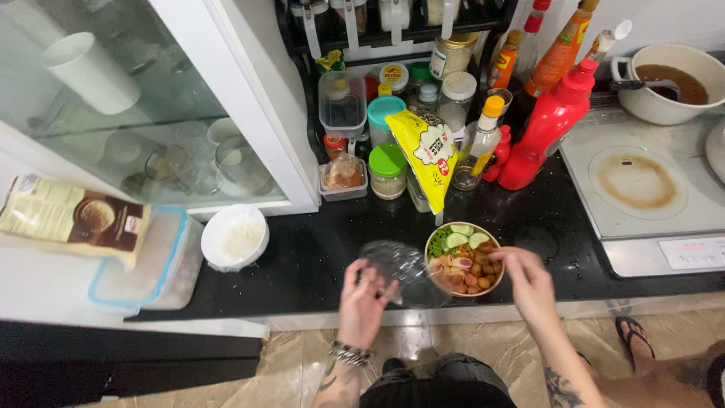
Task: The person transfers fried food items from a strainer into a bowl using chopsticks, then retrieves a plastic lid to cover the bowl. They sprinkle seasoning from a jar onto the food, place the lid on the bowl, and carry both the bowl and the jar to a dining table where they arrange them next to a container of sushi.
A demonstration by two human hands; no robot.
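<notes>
Left hand — fingers closed on a clear plastic lid, held tilted just left of the food bowl at the black bench edge. Right hand — fingers loosely curled, touching the bowl's right rim; it's the nearer hand.

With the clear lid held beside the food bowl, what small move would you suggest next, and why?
Probably bring the clear lid rightward over the bowl and lower it. The left hand holds it tilted just beside the rim, the right hand rests at the bowl's far edge, and the bowl looks full.
</notes>
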